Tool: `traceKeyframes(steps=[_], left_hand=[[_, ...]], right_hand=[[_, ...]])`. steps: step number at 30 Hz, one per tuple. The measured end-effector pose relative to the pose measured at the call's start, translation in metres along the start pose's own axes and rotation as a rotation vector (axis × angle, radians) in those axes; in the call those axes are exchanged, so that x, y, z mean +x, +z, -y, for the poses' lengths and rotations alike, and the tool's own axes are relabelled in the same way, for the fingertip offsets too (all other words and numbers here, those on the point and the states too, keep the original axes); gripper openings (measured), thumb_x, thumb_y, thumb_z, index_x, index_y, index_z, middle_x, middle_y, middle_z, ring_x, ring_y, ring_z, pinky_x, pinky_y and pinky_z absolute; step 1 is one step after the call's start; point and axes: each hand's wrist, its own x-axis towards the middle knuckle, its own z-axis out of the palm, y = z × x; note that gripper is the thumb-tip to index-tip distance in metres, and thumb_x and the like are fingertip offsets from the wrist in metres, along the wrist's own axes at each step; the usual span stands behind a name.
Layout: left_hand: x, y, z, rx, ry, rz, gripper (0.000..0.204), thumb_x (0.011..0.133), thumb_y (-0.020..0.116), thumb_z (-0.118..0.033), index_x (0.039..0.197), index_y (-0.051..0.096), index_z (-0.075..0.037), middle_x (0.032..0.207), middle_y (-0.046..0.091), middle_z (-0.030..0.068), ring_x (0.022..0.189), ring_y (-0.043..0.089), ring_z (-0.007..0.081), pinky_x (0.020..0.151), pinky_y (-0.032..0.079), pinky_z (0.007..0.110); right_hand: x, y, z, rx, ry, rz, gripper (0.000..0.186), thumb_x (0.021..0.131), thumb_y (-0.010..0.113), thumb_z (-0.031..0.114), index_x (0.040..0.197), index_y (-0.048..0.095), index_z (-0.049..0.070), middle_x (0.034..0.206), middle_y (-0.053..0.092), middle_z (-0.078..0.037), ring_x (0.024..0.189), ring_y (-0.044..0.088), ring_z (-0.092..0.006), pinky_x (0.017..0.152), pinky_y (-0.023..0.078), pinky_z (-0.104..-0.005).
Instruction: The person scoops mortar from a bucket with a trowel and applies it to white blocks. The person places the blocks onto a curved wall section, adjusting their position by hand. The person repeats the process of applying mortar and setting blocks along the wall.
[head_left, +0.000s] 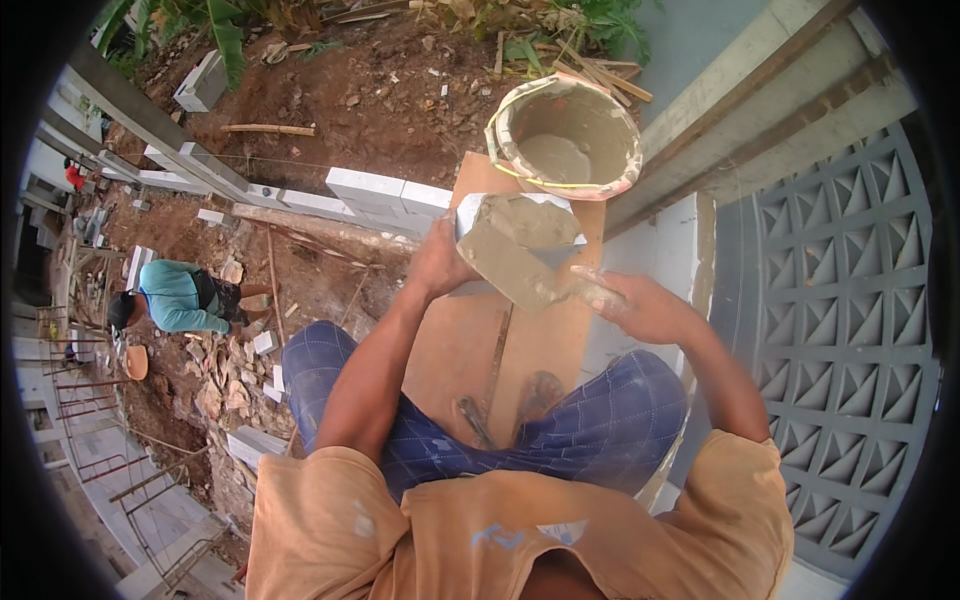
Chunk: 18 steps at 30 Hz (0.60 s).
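Largest first: a grey patterned breeze-block wall [843, 330] runs down the three-o'clock side, and reddish soil [375, 95] spreads from nine to twelve. At nine o'clock a co-worker [178, 290] in a teal top bends over the rubble. A brown plywood sheet [440, 345] lies beneath the person's hands, between the knees. On its far end, just past twelve, stands a splattered bucket [630, 180] with a yellow handle; wet grey-brown mix [560, 155] lies low inside. Far off at nine is an orange basin [136, 362], its contents too small to tell. Just below the bucket, toward twelve o'clock, is a white tray [470, 212] bearing a thick mound of mortar [535, 218]. The left hand [440, 258] has its grip pinching the tray's nine-o'clock edge. The right hand [640, 305] has its grip wrapped around the handle of a trowel [510, 268], whose mortar-coated blade overlaps the tray's near side.
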Motion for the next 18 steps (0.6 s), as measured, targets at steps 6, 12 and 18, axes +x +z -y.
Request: traceKeyframes(steps=[6,12,18], left_hand=[[-0.002,-0.001,0.007,-0.066,0.098,-0.016,0.122,0.058,0.094,-0.039,0.152,0.031,0.005,0.143,0.049,0.0266,0.135,0.049,0.0401,0.113,0.042,0.044],[0.005,0.004,0.046,-0.279,0.116,0.110,0.120,0.053,0.095,-0.019,0.152,0.031,0.002,0.143,0.050,0.0231,0.136,0.049,0.0356,0.116,0.040,0.042],[-0.011,-0.009,0.052,-0.342,0.106,0.164,0.117,0.055,0.091,-0.009,0.153,0.027,0.000,0.143,0.051,0.0190,0.137,0.047,0.0331,0.118,0.037,0.039]], right_hand=[[-0.021,-0.032,0.020,0.115,0.265,0.149,0.055,0.101,0.056,0.027,0.154,0.045,0.015,0.139,0.062,-0.017,0.121,0.063,-0.0324,0.104,0.046,-0.0408],[-0.001,-0.019,-0.045,-0.075,0.060,-0.173,0.054,0.100,0.056,0.027,0.152,0.047,0.011,0.135,0.064,-0.020,0.120,0.063,-0.0368,0.104,0.047,-0.0424],[-0.008,-0.005,-0.079,-0.149,0.220,-0.301,0.054,0.100,0.056,0.028,0.150,0.049,0.009,0.141,0.059,-0.022,0.129,0.056,-0.0420,0.110,0.042,-0.0435]])
